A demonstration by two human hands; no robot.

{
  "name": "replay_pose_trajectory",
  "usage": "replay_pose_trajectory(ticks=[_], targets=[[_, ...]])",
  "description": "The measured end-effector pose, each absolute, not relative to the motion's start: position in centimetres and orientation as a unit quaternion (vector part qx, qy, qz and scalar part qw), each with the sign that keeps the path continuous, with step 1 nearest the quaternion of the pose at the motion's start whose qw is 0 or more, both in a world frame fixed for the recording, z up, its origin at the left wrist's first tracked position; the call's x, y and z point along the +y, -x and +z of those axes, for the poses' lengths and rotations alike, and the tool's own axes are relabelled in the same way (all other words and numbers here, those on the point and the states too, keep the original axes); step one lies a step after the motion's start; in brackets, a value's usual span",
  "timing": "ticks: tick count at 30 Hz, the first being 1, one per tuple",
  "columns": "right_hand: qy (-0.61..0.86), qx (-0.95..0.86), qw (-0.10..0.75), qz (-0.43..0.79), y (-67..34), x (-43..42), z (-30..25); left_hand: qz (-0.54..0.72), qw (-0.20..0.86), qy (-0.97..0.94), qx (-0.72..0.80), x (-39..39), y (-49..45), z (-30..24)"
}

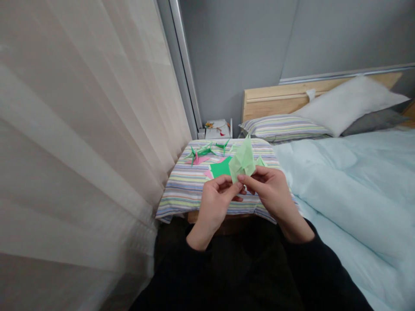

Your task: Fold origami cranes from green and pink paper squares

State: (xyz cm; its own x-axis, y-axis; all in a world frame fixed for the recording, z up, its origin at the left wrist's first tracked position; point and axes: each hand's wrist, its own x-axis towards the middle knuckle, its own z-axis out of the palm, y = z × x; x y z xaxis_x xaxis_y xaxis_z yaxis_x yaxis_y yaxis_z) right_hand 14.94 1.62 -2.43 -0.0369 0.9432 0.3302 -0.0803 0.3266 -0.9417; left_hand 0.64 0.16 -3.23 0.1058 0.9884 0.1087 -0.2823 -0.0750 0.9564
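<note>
A piece of light green folded origami paper [243,159] is held up between my two hands, its point upward and creases showing on its face. My left hand [216,199] pinches its lower edge between thumb and fingers. From the other side, my right hand [270,188] grips the lower right part, the thumb pressed on the front. Behind it, a dark green paper sheet [220,167] lies on the striped cloth, with pink paper [208,174] partly under it. Several folded green paper pieces [204,151] sit farther back on the left.
The striped cloth [181,194] covers a small table in front of me. A pale curtain [97,129] hangs close on the left. To the right is a bed with a light blue quilt [350,181] and pillows [353,103]. A white stand [218,129] holds small items at the back.
</note>
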Motion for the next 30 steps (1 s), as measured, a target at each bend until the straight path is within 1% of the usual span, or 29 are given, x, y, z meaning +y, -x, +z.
replay_pose_trajectory(ticks=[4, 9, 12, 17, 20, 23, 27, 30], targets=[[0.384, -0.547, 0.56, 0.489, -15.6, 1.7, -2.6, 0.532, 0.583, -0.492, 0.368, 0.1, -0.2, -3.7], [0.361, -0.539, 0.535, 0.541, -15.8, 1.6, -2.9, 0.535, 0.622, -0.444, 0.36, -0.2, 0.1, -3.8], [0.354, -0.539, 0.535, 0.546, -16.0, 1.7, -2.7, 0.528, 0.627, -0.449, 0.355, -0.3, 0.3, -3.7], [0.366, -0.54, 0.534, 0.538, -15.9, 1.6, -2.2, 0.515, 0.577, -0.536, 0.339, -0.1, 0.4, -3.5], [0.365, -0.541, 0.532, 0.54, -15.8, 1.4, -2.1, 0.526, 0.55, -0.55, 0.344, 0.1, 0.2, -3.3], [0.368, -0.532, 0.542, 0.537, -15.8, 1.5, -2.4, 0.52, 0.557, -0.546, 0.348, 0.2, 0.1, -3.4], [0.37, -0.51, 0.583, 0.513, -15.7, 1.8, -2.8, 0.504, 0.561, -0.542, 0.37, 0.1, 0.3, -3.8], [0.37, -0.505, 0.597, 0.501, -15.5, 1.9, -3.3, 0.507, 0.563, -0.531, 0.378, -0.1, 0.3, -3.9]])
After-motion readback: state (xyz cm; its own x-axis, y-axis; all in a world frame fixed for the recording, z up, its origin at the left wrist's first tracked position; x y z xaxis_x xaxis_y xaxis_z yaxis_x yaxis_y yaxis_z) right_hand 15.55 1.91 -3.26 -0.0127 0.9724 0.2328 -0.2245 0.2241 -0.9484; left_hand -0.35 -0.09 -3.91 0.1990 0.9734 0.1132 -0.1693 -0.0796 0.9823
